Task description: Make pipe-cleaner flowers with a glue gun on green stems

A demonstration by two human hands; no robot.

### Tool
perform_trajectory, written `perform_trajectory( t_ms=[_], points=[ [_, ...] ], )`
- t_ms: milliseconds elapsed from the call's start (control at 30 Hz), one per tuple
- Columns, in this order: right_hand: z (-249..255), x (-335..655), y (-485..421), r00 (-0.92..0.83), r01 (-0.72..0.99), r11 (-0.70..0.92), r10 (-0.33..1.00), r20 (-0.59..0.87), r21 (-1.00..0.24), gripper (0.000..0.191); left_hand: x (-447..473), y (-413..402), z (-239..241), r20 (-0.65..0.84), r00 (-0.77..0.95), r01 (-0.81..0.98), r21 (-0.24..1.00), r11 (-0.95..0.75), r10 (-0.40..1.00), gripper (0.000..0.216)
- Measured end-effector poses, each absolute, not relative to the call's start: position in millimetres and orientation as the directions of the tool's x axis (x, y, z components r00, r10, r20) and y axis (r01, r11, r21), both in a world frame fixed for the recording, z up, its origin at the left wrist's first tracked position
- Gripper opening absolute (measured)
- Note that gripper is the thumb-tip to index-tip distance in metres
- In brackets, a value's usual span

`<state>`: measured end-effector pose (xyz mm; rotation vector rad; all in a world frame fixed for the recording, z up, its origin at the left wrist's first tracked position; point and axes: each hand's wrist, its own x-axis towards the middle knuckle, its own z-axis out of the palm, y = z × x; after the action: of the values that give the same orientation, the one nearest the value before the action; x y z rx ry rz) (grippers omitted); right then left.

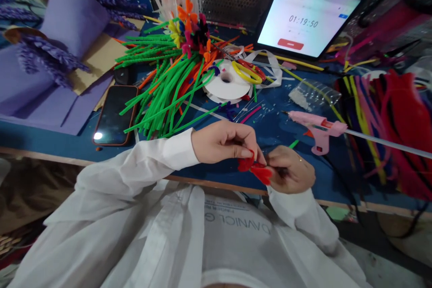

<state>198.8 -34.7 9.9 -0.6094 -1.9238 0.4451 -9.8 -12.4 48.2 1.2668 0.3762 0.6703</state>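
Observation:
Both my hands meet over the near edge of the blue table (276, 126). My left hand (226, 141) pinches a small red pipe-cleaner flower (255, 168) with thumb and fingers closed. My right hand (292, 171) grips the same red piece from the right, fingers curled, and a green stem tip (293, 144) pokes out just above it. White sleeves cover both forearms.
A pile of green pipe-cleaner stems with coloured flowers (168, 85) lies at left centre, a phone (114, 114) beside it. A pink glue gun (319, 130), white ribbon spool (227, 80), scissors (248, 72), tablet with timer (307, 18), red and mixed pipe cleaners (398, 117), purple paper (57, 67).

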Motion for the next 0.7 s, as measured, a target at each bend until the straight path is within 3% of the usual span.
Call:
perform_trajectory(
  t_ms=[200,700],
  points=[
    [11.3,198.5,-36.2,-0.316,0.194,0.792,0.609,0.727,-0.579,0.009,-9.0,-14.0,47.9,0.127,0.736,-0.292,0.946,0.143,0.665,0.022],
    [16.0,193.8,-36.2,-0.325,0.197,0.833,0.553,0.767,-0.517,0.016,-10.7,-16.0,48.8,0.134,0.712,-0.213,0.976,0.031,0.690,0.012]
  ],
)
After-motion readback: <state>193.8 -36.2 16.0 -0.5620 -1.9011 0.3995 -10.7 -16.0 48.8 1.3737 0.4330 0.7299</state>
